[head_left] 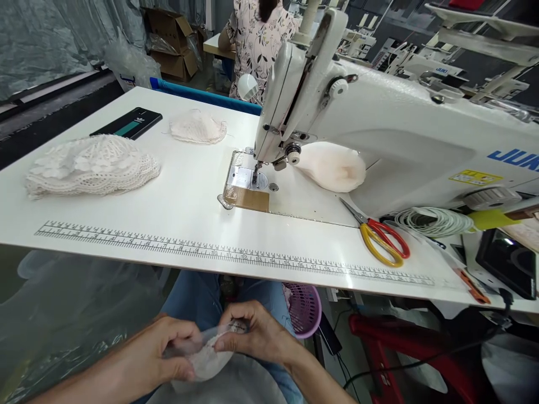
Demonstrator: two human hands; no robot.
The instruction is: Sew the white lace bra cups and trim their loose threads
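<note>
Over my lap, below the table's front edge, a small cup-shaped piece of pale, sheer fabric (210, 362) hangs between both hands. My left hand (174, 348) pinches its left side between thumb and fingers. At its upper right edge, my right hand (248, 334) is closed on it, thumb on top. The sewing machine (379, 112) stands on the white table (177, 196), its needle area above the metal plate. Left of it lie a stack of white lace pieces (92, 165) and a smaller pale cup (197, 128). A beige cup (332, 166) rests behind the needle.
Red and yellow scissors (383, 241) lie at the table's right, near a coil of cord (433, 221). A black phone-like case (128, 123) lies at the back left. A purple basket (305, 311) stands below. A person (252, 45) is beyond the table.
</note>
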